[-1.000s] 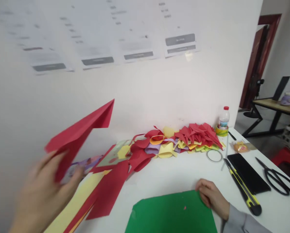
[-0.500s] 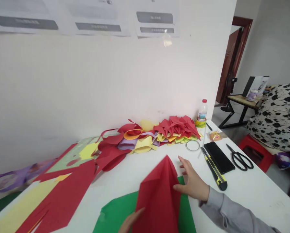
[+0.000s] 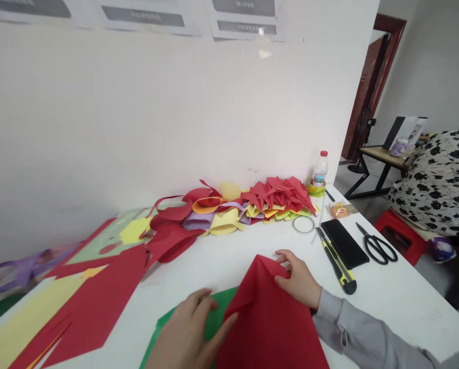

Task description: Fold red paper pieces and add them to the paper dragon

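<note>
A sheet of red paper (image 3: 271, 323) with folds rises to a creased peak in front of me, partly covering a green paper sheet (image 3: 216, 320). Its upper right edge is pinched in my right hand (image 3: 300, 279), thumb on the near face and fingers around the far side. At the left, my left hand (image 3: 185, 328) reaches over the green sheet with thumb and fingers apart. Its thumb touches the left edge of the red paper. The lower part of the red paper runs out of view.
Right of my hands lie a yellow-black utility knife (image 3: 337, 261), a black phone-like slab (image 3: 344, 244) and scissors (image 3: 377, 245). Behind are a tape ring (image 3: 303, 224), a bottle (image 3: 320, 169) and folded red paper stars (image 3: 279, 195). Cut red sheets (image 3: 106, 302) cover the left.
The red paper has tilted and opened wider, shifting right. My right hand has closed on its edge. My left hand has come further into view over the green sheet.
</note>
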`<action>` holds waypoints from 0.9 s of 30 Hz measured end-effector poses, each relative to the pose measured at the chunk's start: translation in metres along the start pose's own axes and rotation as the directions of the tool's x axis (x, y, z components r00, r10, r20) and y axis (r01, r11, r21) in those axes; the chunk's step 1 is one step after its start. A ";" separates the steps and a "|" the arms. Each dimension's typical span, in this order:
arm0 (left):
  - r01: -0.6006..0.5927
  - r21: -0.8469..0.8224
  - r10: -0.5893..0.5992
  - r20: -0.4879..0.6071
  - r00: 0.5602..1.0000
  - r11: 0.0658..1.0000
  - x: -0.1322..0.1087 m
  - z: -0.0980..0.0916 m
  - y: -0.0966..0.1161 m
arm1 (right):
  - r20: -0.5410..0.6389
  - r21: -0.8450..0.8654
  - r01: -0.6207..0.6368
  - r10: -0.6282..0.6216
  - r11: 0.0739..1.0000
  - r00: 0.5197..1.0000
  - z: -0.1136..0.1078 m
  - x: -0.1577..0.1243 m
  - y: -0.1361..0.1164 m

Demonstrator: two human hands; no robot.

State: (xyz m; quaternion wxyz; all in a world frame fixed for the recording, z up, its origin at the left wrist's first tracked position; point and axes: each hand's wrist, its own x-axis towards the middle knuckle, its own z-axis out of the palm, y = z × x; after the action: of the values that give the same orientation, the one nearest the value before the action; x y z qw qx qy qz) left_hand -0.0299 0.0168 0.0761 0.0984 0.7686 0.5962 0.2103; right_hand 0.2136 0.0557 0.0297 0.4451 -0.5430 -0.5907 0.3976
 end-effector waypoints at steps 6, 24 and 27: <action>-0.120 0.221 0.104 0.081 0.991 0.968 0.037 0.018 0.037 | -0.018 0.118 -0.022 0.024 0.993 1.000 -0.002 0.000 -0.003; -0.559 0.559 0.692 -0.037 0.721 0.612 0.043 0.053 0.017 | 0.225 0.370 -0.291 0.219 0.882 0.949 -0.021 0.008 -0.016; -0.571 0.563 0.712 -0.045 0.701 0.597 0.043 0.052 0.012 | 0.223 0.308 -0.292 0.229 0.906 0.947 -0.022 0.008 -0.015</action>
State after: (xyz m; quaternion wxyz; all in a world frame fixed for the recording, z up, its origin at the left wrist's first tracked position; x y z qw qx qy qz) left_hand 0.0117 0.0597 0.0436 -0.2719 0.8934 0.3164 0.1670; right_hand 0.2299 0.0619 0.0504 0.4182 -0.4943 -0.4739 0.5967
